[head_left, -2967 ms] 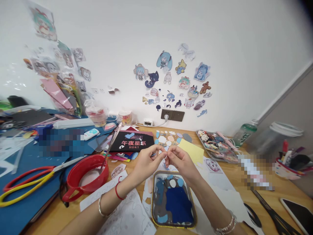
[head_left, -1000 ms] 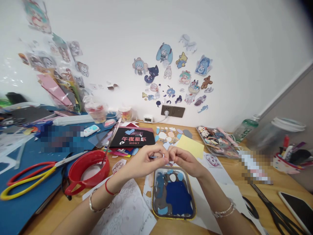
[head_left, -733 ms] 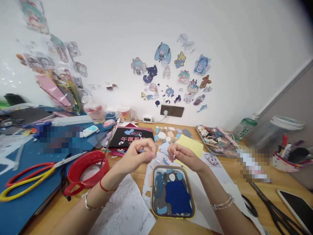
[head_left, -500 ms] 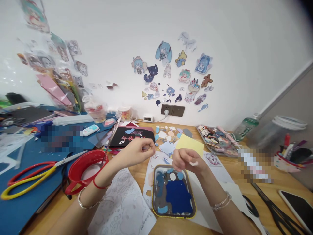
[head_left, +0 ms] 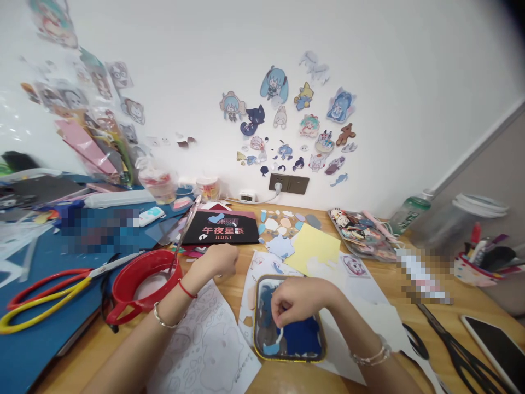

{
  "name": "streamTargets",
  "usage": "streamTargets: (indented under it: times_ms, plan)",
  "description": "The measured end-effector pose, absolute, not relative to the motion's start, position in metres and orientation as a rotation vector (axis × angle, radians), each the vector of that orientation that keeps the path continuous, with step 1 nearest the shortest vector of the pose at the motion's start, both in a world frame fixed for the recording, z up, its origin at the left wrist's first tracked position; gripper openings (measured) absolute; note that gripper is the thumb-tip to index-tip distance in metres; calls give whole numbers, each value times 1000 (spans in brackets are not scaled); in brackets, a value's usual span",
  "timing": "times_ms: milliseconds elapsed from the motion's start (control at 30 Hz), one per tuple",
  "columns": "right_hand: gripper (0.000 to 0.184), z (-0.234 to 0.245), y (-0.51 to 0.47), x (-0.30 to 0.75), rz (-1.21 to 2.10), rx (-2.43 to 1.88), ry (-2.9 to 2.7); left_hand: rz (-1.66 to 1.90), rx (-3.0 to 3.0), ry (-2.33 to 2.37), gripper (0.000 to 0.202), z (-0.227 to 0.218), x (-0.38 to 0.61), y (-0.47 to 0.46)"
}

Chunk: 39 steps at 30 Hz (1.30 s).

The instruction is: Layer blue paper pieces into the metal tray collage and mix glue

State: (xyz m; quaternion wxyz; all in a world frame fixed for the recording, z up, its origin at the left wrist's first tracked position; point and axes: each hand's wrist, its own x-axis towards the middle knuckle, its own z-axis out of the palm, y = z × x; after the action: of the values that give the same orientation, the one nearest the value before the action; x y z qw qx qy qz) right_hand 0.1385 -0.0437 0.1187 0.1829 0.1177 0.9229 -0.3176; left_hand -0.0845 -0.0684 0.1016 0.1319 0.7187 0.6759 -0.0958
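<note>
My right hand (head_left: 301,298) is pinched over the tray (head_left: 324,350) with the yellow edge. From its fingertips a small curved white paper strip (head_left: 280,335) hangs down over the tray. Inside lie a dark blue piece (head_left: 301,342), a light blue piece (head_left: 270,348) and grey and blue scraps; my hand hides the tray's upper right part. My left hand (head_left: 221,261) is closed, fingers curled under, beside the black card (head_left: 217,230) and above the sheet of line drawings (head_left: 213,345). Nothing shows in it.
At left are a red mug (head_left: 123,273) and red-and-yellow scissors (head_left: 49,290). A yellow sheet (head_left: 315,243) and paper cutouts (head_left: 281,246) lie behind the tray. Black scissors (head_left: 455,345), a phone (head_left: 492,350) and a pen holder (head_left: 471,271) are at right.
My right hand has turned down and moved lower over the tray with the white paper strip. My left hand has moved left and down, and its fingers have curled under.
</note>
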Motion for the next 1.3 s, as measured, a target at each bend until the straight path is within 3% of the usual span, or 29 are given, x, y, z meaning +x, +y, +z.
streamTargets:
  times_ms: [167,700,967,1300]
  plan:
    - [17,96,-57,122,-603,625,2669,-249,2065,1997,27,105,-80,-70]
    - [18,95,-50,126,-264,924,2704,-282,2006,2048,36,105,-76,-71]
    - [11,90,-56,121,-169,941,2694,-261,2013,2059,37,106,-75,-72]
    - [21,88,-67,111,-51,933,2659,-86,2016,2066,40,106,-72,-70]
